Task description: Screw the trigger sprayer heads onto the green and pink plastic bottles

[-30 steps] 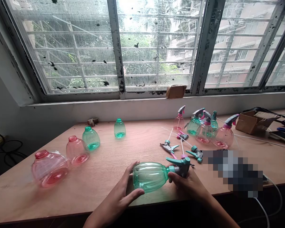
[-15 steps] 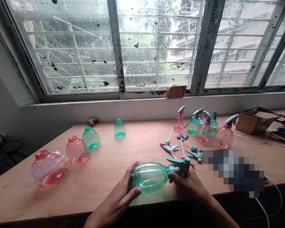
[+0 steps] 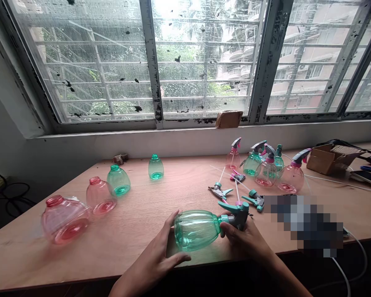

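Observation:
A green spray bottle (image 3: 198, 231) lies on its side in the air above the table's front edge, its base pointing left. Its grey and teal trigger head (image 3: 239, 214) sits on the neck. My right hand (image 3: 245, 237) is closed around the neck and head, thumb in front, with the other fingers mostly hidden. Beside the base, my left hand (image 3: 160, 247) has its thumb and fingers apart. The left thumb is below the bottle, clear of it; whether the fingers behind touch the base I cannot tell.
On the left stand uncapped pink bottles (image 3: 100, 198) and green bottles (image 3: 156, 168). Loose trigger heads (image 3: 219, 190) with tubes lie right of centre. Behind them stand several bottles with heads fitted (image 3: 266, 171). A cardboard box (image 3: 330, 161), cables and a blurred-out patch are at right.
My left thumb has come away from the bottle and the hand has opened. The bottle has shifted slightly right and up in my right hand.

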`<state>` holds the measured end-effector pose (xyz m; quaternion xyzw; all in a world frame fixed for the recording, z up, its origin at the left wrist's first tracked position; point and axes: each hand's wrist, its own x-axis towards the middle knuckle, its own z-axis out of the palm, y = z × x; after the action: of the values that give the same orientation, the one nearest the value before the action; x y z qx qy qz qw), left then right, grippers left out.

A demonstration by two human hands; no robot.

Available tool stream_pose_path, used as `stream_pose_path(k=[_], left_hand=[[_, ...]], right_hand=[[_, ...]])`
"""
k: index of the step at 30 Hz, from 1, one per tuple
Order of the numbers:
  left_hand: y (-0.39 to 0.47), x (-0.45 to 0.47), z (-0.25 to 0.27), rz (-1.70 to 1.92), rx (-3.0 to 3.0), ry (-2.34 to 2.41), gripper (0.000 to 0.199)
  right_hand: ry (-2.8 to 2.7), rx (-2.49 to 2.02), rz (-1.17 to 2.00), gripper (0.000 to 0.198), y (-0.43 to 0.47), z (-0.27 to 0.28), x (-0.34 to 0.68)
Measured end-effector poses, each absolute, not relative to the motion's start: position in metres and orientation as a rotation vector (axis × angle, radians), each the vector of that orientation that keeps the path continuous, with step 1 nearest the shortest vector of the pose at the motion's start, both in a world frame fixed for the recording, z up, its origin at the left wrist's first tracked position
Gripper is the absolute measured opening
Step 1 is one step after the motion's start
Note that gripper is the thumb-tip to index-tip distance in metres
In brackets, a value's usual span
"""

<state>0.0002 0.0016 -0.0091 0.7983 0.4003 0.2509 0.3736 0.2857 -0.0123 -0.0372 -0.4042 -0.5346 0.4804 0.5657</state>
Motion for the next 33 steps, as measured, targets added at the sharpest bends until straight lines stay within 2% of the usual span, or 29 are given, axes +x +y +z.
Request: stream_pose_path(k=[2, 6, 8, 19, 26, 30, 33], left_hand=[[0.001, 0.0, -0.007, 0.646, 2.032, 1.012, 0.087], [-0.005, 0.002, 0.002, 0.673, 1.916, 1.028, 0.064], [-0.006, 0.002, 0.004, 0.679, 1.88, 1.044, 0.061], [0.006, -0.002, -0.018, 0.684, 2.038, 1.016, 0.087], [-0.004, 0.001, 0.0, 0.69, 1.88, 1.03, 0.065], [0.0, 0.0, -0.005, 0.657, 1.926, 1.03, 0.065], [0.007, -0.002, -0.019, 0.724, 1.955, 0.929, 0.079]], right_hand=[[-1.259, -0.962, 1.122, 0.042, -0.013, -0.037, 0.286], [-1.279, -0.98, 1.109, 0.042, -0.013, -0.035, 0.286], [-1.28, -0.98, 1.111, 0.042, -0.013, -0.034, 0.286], [-1.252, -0.946, 1.131, 0.04, -0.014, -0.036, 0.285], [-1.261, -0.932, 1.122, 0.037, -0.014, -0.038, 0.285], [-1.243, -0.928, 1.095, 0.04, -0.014, -0.038, 0.285], [-1.229, -0.93, 1.092, 0.04, -0.014, -0.038, 0.285]])
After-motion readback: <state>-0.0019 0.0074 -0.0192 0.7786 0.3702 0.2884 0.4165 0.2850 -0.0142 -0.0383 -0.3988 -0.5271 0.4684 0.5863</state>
